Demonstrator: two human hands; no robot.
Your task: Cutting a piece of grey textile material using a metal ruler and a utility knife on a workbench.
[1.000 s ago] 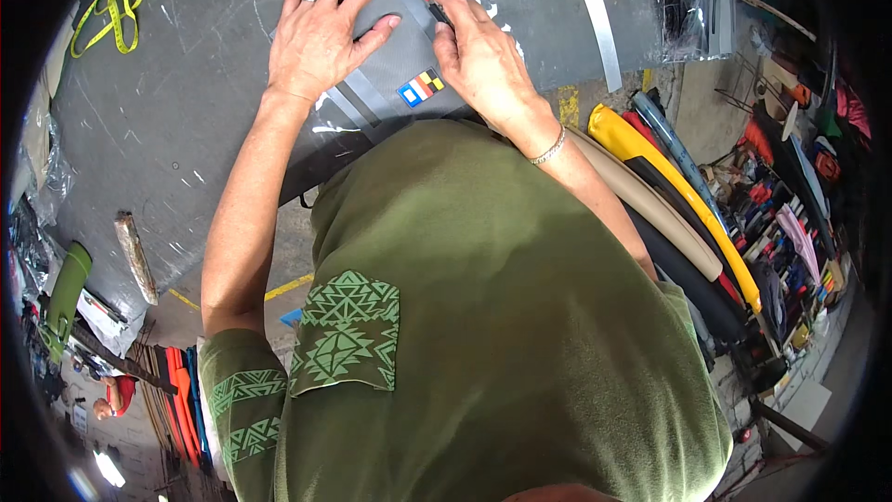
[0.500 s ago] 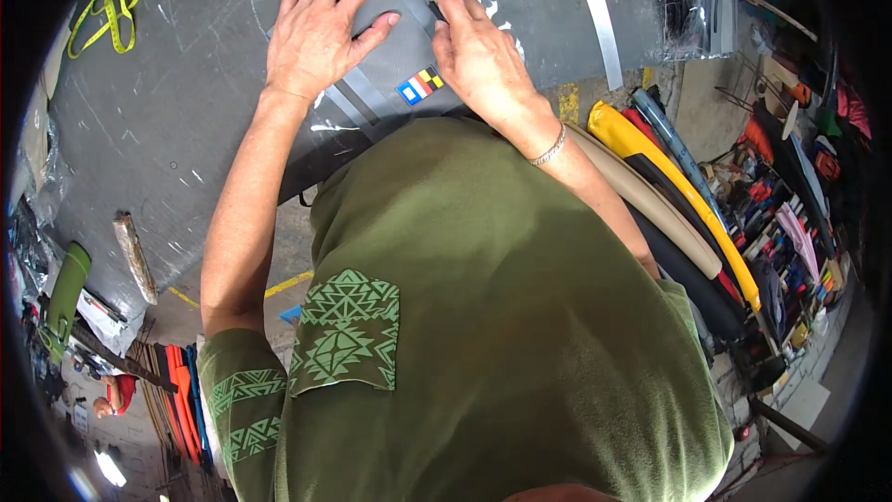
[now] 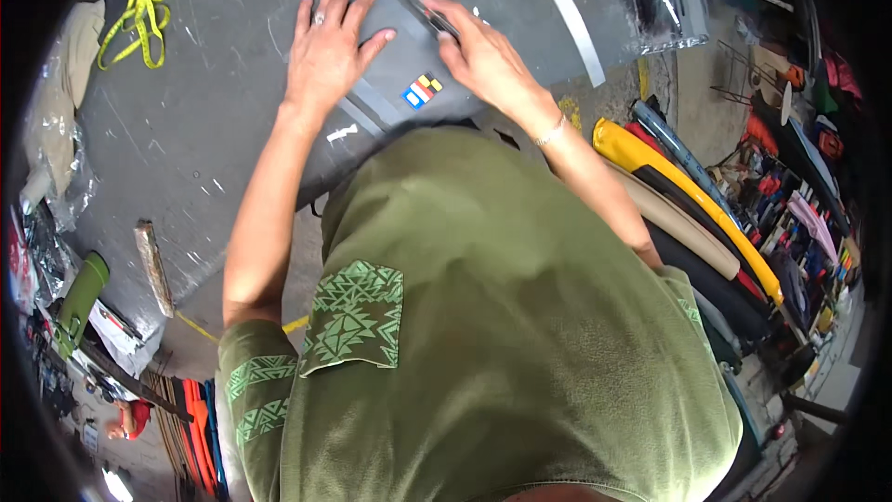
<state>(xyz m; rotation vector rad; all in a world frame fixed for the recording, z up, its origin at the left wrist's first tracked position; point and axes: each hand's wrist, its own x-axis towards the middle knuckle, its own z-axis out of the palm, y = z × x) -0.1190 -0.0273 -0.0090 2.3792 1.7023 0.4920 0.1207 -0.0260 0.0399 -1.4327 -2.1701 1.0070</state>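
Note:
My left hand (image 3: 325,60) lies flat with its fingers spread on a piece of grey fabric (image 3: 386,65), holding it against the dark worktable (image 3: 223,121). A ring is on one finger. In my right hand (image 3: 492,60) is a dark, slim cutter knife (image 3: 435,19), which slants over the fabric's right edge. Whether its blade touches the fabric I cannot tell. A small patch of coloured blocks (image 3: 423,91) sits on the fabric between my hands, near the table's front edge. A lighter grey strip (image 3: 372,104) crosses the fabric to its left.
A yellow tape measure (image 3: 144,14) lies at the far left. A pale strip (image 3: 567,14) crosses the table on the right, near clear plastic (image 3: 664,14). Rolls of material, one yellow (image 3: 688,195), lean at the right. A wrapped roll (image 3: 153,265) rests at the left edge.
The knife in my right hand has come nearer and lies more slanted. Fewer white scraps show beside that hand. My left hand stays flat on the fabric; the whole view has shifted slightly.

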